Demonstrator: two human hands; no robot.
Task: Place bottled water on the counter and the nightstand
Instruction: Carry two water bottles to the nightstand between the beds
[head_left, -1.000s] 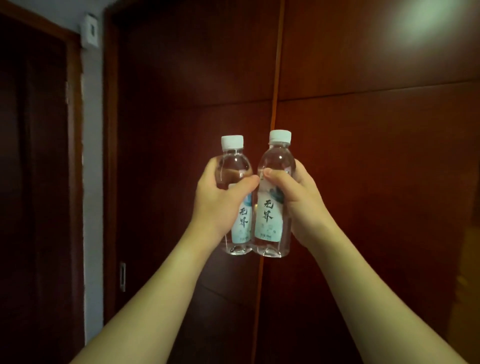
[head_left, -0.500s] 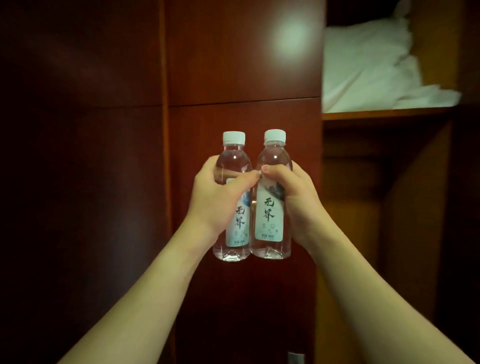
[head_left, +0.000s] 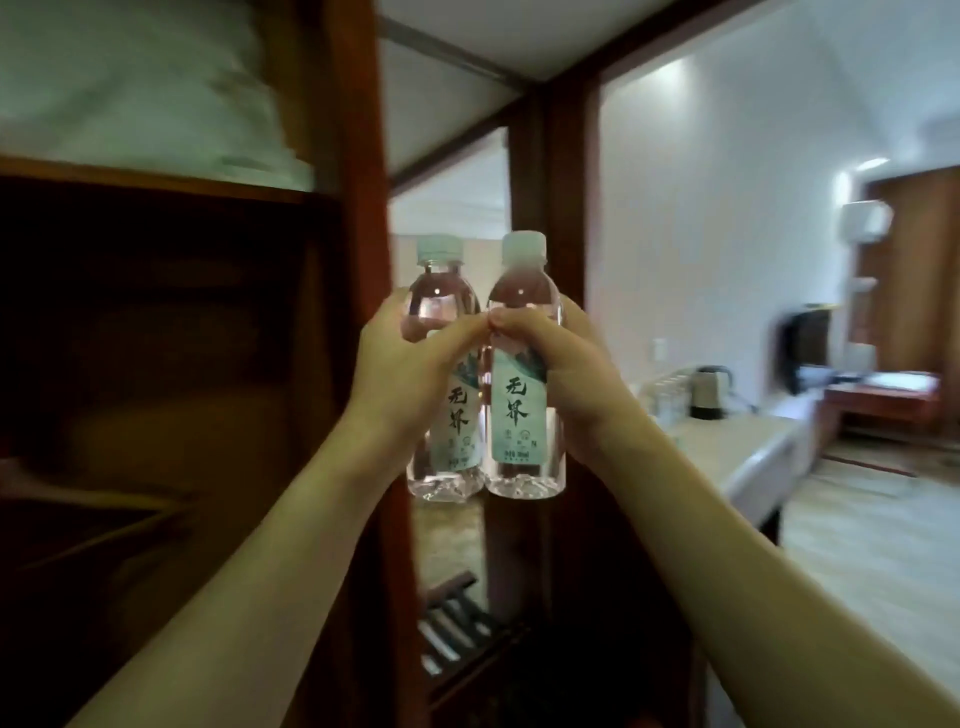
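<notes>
Two small clear water bottles with white caps and pale green labels are held upright side by side at arm's length, touching each other. My left hand (head_left: 397, 369) grips the left bottle (head_left: 447, 467) around its upper body. My right hand (head_left: 566, 374) grips the right bottle (head_left: 522, 415) the same way, thumbs meeting between them. A pale stone counter (head_left: 748, 447) runs along the white wall at the right, beyond the bottles.
An open dark wooden wardrobe (head_left: 358, 208) fills the left, white bedding (head_left: 156, 104) on its upper shelf. A kettle (head_left: 709, 392) and several glasses (head_left: 667, 400) stand on the counter. A dark wooden desk (head_left: 883, 400) stands farther right. A slatted luggage rack (head_left: 467, 623) sits low in the middle.
The view has swung right: the closed wardrobe panels gave way to the open wardrobe, then to the room with the counter. Both hands keep the same grip on the bottles.
</notes>
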